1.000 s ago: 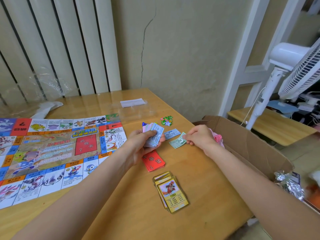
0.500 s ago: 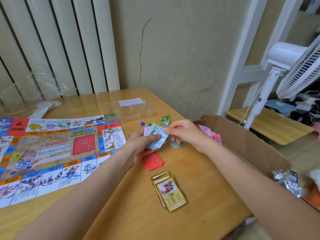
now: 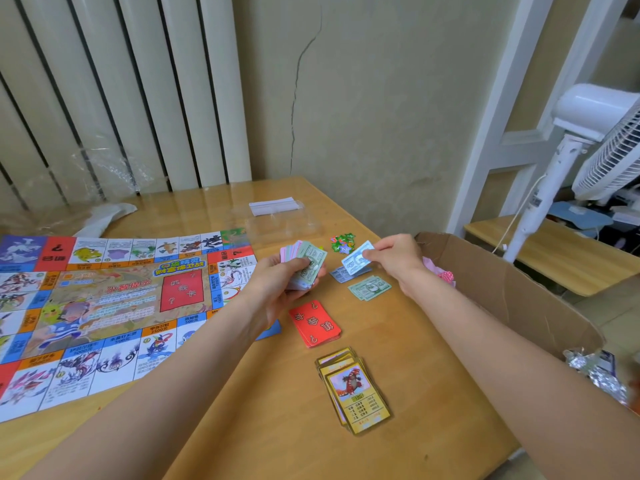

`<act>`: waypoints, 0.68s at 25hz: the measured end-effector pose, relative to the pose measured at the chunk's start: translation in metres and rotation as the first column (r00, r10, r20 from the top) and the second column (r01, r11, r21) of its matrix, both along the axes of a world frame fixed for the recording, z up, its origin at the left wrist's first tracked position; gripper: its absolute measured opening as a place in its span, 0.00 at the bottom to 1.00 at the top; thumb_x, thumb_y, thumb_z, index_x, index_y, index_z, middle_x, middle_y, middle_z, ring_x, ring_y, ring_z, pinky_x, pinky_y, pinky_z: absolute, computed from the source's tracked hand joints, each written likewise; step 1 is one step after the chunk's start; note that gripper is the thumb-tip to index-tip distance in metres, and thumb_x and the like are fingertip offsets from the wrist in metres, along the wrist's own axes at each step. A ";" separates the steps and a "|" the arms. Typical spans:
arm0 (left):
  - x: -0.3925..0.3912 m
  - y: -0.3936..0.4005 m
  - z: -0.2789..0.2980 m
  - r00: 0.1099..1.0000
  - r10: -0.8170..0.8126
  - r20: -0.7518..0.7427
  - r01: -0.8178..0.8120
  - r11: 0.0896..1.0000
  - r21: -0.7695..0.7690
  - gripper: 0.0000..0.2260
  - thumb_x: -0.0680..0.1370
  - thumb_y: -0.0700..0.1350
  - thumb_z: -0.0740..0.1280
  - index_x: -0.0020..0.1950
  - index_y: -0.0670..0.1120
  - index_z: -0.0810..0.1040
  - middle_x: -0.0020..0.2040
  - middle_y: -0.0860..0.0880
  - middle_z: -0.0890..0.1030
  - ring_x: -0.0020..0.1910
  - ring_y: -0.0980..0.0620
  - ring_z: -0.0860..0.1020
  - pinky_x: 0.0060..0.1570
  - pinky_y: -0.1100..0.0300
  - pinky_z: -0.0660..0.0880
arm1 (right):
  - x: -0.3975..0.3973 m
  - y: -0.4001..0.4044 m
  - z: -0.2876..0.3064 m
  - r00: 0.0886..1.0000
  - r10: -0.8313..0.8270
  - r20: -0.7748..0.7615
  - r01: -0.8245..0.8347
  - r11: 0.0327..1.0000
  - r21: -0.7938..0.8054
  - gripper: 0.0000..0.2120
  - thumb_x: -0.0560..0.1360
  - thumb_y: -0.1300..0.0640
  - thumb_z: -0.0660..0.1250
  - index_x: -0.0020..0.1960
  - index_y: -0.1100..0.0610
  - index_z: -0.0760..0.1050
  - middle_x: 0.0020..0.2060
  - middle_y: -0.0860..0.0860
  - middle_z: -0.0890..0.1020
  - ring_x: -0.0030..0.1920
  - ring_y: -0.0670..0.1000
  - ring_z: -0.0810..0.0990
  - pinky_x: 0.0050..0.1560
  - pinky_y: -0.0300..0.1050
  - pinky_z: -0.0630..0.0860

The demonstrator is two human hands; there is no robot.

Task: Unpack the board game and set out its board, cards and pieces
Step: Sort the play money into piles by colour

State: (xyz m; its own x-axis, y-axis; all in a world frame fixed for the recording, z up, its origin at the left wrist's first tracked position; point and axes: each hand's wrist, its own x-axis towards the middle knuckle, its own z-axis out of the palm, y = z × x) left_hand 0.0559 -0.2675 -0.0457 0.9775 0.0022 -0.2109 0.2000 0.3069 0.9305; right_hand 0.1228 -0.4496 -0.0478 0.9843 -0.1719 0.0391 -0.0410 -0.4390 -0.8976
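The left hand (image 3: 277,282) grips a fanned wad of play money (image 3: 306,263), thumb clamped across the top green note, held just above the surface (image 3: 277,427) beside the board's right edge. The right hand (image 3: 394,258) pinches a single blue note (image 3: 358,261) between thumb and fingertips, up in the air and a little apart from the wad. Directly below that note lies a small blue pile (image 3: 341,274) on the surface, and just nearer the camera a green pile (image 3: 370,287). The game board (image 3: 104,306) lies flat and unfolded on the left. A red card stack (image 3: 314,323) sits near the left wrist, and a yellow-bordered card stack (image 3: 355,389) lies closer in, between the two forearms. A cluster of small coloured pieces (image 3: 343,242) rests beyond the notes. An open cardboard box (image 3: 502,289) stands against the surface's right edge.
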 end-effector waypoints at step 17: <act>-0.002 -0.013 -0.003 1.000 -0.024 -0.014 0.026 0.993 0.113 0.06 0.76 0.38 0.67 0.52 0.44 0.77 0.41 0.47 0.81 0.32 0.57 0.79 0.30 0.68 0.77 | -0.024 0.018 0.020 0.873 0.487 -0.026 -0.487 0.873 -0.001 0.07 0.70 0.61 0.72 0.36 0.58 0.75 0.26 0.50 0.76 0.25 0.43 0.72 0.26 0.33 0.68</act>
